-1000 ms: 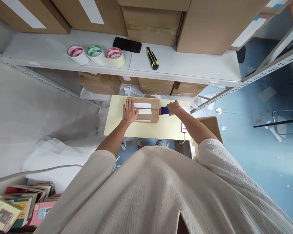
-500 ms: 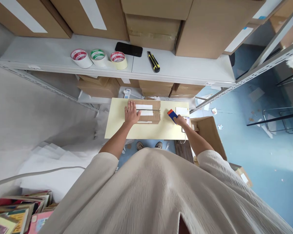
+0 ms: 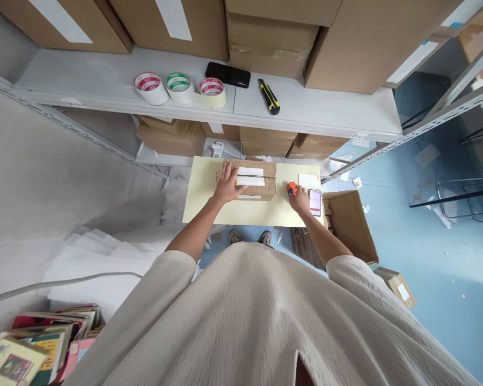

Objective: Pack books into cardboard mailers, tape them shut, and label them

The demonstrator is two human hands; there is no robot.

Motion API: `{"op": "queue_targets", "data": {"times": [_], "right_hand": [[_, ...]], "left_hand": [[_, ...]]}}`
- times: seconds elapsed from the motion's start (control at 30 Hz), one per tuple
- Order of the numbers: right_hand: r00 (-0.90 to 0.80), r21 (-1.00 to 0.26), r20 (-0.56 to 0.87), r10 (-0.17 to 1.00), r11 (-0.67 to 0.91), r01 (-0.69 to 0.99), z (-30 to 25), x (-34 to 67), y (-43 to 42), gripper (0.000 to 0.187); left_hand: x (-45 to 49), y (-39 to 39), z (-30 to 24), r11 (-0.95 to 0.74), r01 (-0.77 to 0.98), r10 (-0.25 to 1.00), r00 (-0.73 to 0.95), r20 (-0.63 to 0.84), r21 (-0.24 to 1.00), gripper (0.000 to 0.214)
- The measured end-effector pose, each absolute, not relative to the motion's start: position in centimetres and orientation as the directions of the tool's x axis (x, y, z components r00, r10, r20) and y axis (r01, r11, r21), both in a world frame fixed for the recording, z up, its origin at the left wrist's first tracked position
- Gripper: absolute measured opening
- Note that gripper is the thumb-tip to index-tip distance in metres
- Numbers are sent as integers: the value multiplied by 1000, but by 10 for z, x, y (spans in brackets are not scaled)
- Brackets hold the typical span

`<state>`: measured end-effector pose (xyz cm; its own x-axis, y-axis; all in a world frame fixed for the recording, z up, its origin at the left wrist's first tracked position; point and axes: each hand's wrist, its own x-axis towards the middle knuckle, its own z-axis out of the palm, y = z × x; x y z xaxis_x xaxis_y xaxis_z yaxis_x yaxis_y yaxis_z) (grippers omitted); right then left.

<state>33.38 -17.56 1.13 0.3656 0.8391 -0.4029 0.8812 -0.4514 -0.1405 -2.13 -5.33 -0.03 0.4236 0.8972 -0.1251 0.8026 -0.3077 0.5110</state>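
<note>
A cardboard box (image 3: 270, 185) with white labels lies on the pale yellow tabletop (image 3: 203, 214), a dark seam running along its top. Across the left end of the box rests my left hand (image 3: 226, 185), fingers spread and holding nothing. To the right of the box, my right hand (image 3: 300, 201) is closed around an orange-and-blue tape dispenser (image 3: 292, 188), partly hidden by the fingers. A lit phone (image 3: 314, 202) lies just right of that hand, and a white paper (image 3: 308, 180) sits behind it.
Above the table, a grey shelf (image 3: 104, 91) carries several tape rolls (image 3: 179, 87), a dark phone (image 3: 227, 74), a yellow-black utility knife (image 3: 269, 97) and large cartons (image 3: 271, 45). An open carton (image 3: 348, 225) stands right of the table. Books (image 3: 44, 343) are piled at lower left.
The tape dispenser has turned in my right hand, showing more orange, and the lit phone is uncovered. My left hand's fingers have spread on the box. The whole view has shifted slightly.
</note>
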Motion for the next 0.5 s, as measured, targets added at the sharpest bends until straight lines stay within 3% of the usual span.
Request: {"op": "queue_targets", "data": {"times": [0.1, 0.3, 0.5], "right_hand": [[229, -313, -300, 926, -323, 893, 30, 311, -169, 70], [37, -415, -302, 953, -166, 895, 42, 273, -163, 90], [43, -334, -316, 948, -154, 930, 48, 252, -163, 92]], "left_hand": [[-35, -59, 2, -370, 770, 870, 484, -97, 519, 114], [-61, -72, -9, -228, 761, 929, 357, -98, 608, 135], [-72, -77, -18, -54, 678, 957, 245, -156, 733, 119]]}}
